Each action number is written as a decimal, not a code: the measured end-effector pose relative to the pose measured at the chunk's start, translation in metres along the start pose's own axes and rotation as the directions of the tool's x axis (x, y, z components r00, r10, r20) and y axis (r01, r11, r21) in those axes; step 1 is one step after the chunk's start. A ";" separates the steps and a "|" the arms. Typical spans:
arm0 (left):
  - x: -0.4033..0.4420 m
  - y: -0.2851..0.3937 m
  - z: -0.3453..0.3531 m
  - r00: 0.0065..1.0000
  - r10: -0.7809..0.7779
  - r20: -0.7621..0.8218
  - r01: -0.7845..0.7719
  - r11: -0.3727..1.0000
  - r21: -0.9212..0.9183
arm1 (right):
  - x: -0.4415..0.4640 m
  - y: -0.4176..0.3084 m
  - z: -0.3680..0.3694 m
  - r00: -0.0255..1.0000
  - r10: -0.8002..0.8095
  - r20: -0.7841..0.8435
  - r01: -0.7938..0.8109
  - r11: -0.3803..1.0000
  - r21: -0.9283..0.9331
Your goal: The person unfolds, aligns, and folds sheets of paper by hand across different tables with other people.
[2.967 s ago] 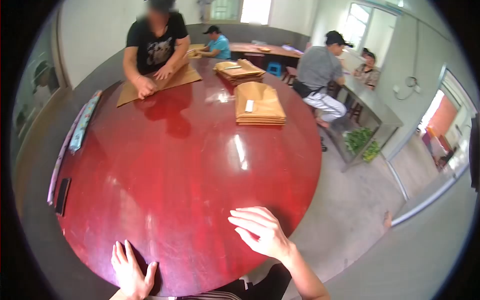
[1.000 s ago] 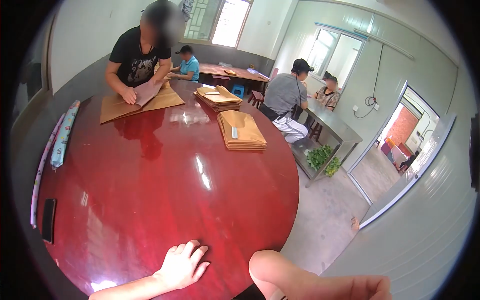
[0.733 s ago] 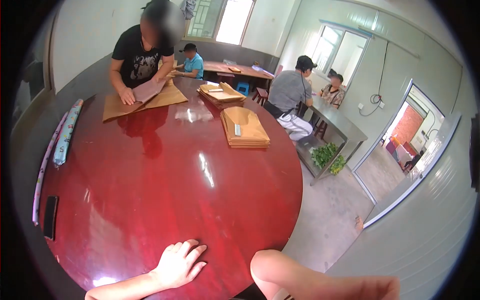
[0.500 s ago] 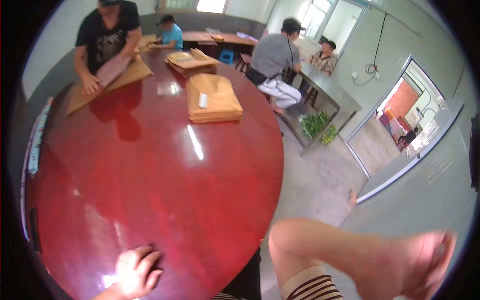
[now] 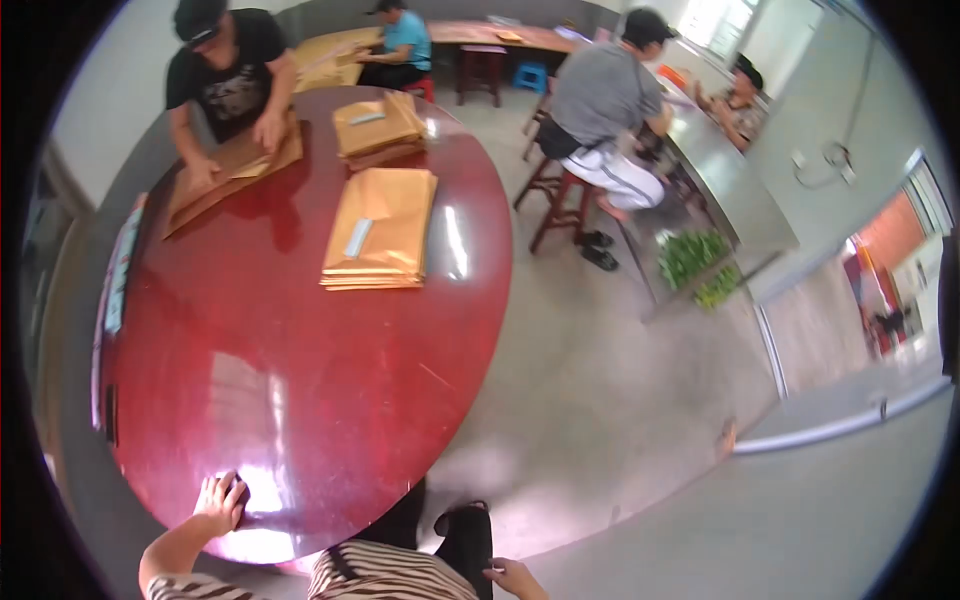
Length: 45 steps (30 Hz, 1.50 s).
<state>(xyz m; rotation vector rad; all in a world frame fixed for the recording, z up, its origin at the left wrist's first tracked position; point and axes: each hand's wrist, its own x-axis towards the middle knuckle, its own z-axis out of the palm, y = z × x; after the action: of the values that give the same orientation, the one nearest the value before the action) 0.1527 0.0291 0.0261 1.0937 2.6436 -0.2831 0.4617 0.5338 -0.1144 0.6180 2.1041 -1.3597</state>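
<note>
My left hand [image 5: 220, 505] rests on the near edge of the glossy red oval table [image 5: 300, 370], its fingers curled over a small dark object [image 5: 241, 490] whose kind I cannot make out. Low beside my dark-trousered leg is my right hand [image 5: 516, 578], with fingers closed; a tiny pale bit shows at the fingertips, too small to name. Farther up the table lies a stack of tan envelopes [image 5: 385, 225] with a grey-white strip [image 5: 358, 238] on top. Behind it sits a second envelope stack [image 5: 375, 130].
Across the table, a person in black [image 5: 235, 90] handles a brown sheet [image 5: 215, 190]. Another person sits on a wooden stool [image 5: 560, 205] at a metal table [image 5: 745, 190], with leafy greens [image 5: 690, 258] on its lower shelf. A doorway [image 5: 820, 320] opens at right.
My view has shifted, showing more floor. My right hand has dropped from raised, open and close to the camera to beside my leg, fingers now closed. My left hand stays on the table.
</note>
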 end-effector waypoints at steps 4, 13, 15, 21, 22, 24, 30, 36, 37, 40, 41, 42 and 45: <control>0.010 0.030 -0.019 0.988 -0.150 0.023 0.151 0.983 -0.102 | 0.016 -0.033 -0.105 0.958 -0.127 -0.258 0.023 0.928 -0.372; 0.131 0.110 -0.017 -0.130 -0.973 0.189 0.919 -0.190 -0.347 | 0.145 -0.218 -0.360 0.814 -0.496 -0.301 0.353 0.835 -0.421; 0.142 0.108 0.011 -0.216 -0.968 0.128 0.901 -0.248 -0.355 | 0.183 -0.211 -0.387 0.803 -0.549 -0.234 0.395 0.783 -0.480; 0.182 0.126 0.031 -0.554 -0.822 0.127 0.806 -0.569 -0.163 | 0.245 -0.170 -0.482 0.946 -0.316 0.073 0.307 0.800 -0.514; 0.194 0.133 0.032 -0.503 -0.864 0.022 0.860 -0.503 -0.085 | 0.264 -0.157 -0.499 0.945 -0.325 0.046 0.304 0.814 -0.495; 0.240 0.152 -0.042 -0.519 -0.819 0.243 0.807 -0.563 -0.177 | 0.305 -0.171 -0.542 0.932 -0.345 0.107 0.353 0.804 -0.479; 0.311 0.196 -0.051 -0.631 -0.776 -0.016 0.445 -0.344 -0.827 | 0.445 -0.303 -0.653 0.731 -0.633 0.254 0.630 0.483 -0.608; 0.433 0.181 -0.214 -0.493 -0.868 -0.054 0.329 -0.129 -0.936 | 0.520 -0.558 -0.654 0.462 -0.801 0.381 0.876 0.345 -0.336; 0.446 0.164 -0.222 -0.432 -0.898 -0.084 0.299 -0.055 -0.953 | 0.535 -0.591 -0.640 0.364 -0.844 0.394 0.927 0.286 -0.244; 0.508 0.088 -0.249 -0.357 -0.916 -0.182 0.267 0.086 -0.960 | 0.556 -0.693 -0.573 0.190 -0.881 0.433 0.981 0.157 -0.112; 0.529 0.061 -0.247 -0.293 -0.934 -0.206 0.289 0.119 -0.950 | 0.566 -0.719 -0.549 0.132 -0.875 0.466 0.991 0.119 -0.057; 0.552 0.034 -0.254 -0.251 -0.941 -0.227 0.303 0.146 -0.942 | 0.590 -0.741 -0.522 0.024 -0.865 0.501 0.996 -0.020 -0.083; 0.618 -0.044 -0.244 -0.198 -0.962 -0.188 0.350 0.110 -0.930 | 0.618 -0.803 -0.441 0.060 -0.744 0.666 0.993 0.114 0.038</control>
<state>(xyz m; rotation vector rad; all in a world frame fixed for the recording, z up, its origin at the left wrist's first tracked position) -0.3402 0.4749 0.0649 -1.2963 3.3075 1.3435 -0.5996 0.6831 0.1548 -1.5407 2.0853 -1.1902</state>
